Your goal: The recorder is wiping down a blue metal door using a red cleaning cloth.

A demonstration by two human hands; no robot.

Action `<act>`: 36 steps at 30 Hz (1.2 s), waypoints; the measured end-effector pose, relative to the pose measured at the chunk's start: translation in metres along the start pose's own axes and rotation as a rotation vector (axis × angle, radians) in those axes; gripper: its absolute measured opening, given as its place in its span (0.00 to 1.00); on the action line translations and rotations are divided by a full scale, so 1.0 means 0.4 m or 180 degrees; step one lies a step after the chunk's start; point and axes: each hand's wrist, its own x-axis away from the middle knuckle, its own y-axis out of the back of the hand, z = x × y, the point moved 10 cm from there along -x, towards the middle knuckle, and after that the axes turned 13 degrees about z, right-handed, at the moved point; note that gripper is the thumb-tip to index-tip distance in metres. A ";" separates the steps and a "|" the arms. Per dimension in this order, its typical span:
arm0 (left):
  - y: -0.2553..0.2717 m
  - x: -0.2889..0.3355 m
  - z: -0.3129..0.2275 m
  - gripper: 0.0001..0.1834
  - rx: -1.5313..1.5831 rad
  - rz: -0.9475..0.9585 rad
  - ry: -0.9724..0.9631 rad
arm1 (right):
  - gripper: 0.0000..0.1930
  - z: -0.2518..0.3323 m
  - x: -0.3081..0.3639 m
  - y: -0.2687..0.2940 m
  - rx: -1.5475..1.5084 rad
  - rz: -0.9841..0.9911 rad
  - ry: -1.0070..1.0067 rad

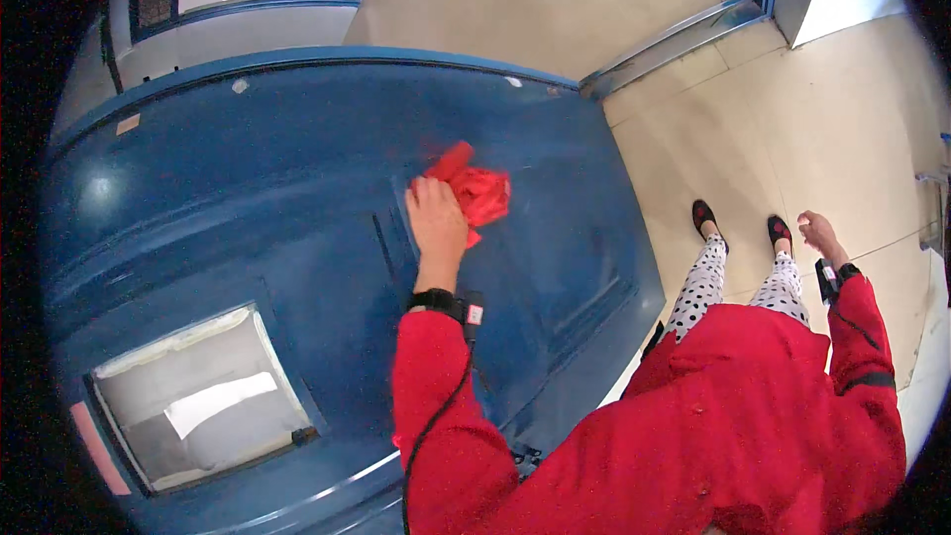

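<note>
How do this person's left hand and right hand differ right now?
The left hand grips a red cloth; the right hand shows nothing in it.
The left hand is reached out to the blue door; the right hand hangs near the legs, away from the door.
Both are bare, below black wristbands and red sleeves.

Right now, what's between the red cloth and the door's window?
In the head view, your left hand comes first, gripping the red cloth, then the blue door up to the window.
</note>
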 end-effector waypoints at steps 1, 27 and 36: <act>-0.018 0.013 -0.037 0.17 0.0194 0.0102 -0.0211 | 0.14 -0.010 0.003 0.007 -0.0009 -0.0032 -0.0001; 0.004 0.048 0.011 0.31 0.0378 0.0541 0.0058 | 0.14 -0.070 -0.019 0.032 0.0186 -0.0048 -0.0006; 0.068 0.020 0.083 0.23 0.0593 0.0048 0.0167 | 0.09 -0.199 -0.010 -0.060 0.0417 0.0116 0.0231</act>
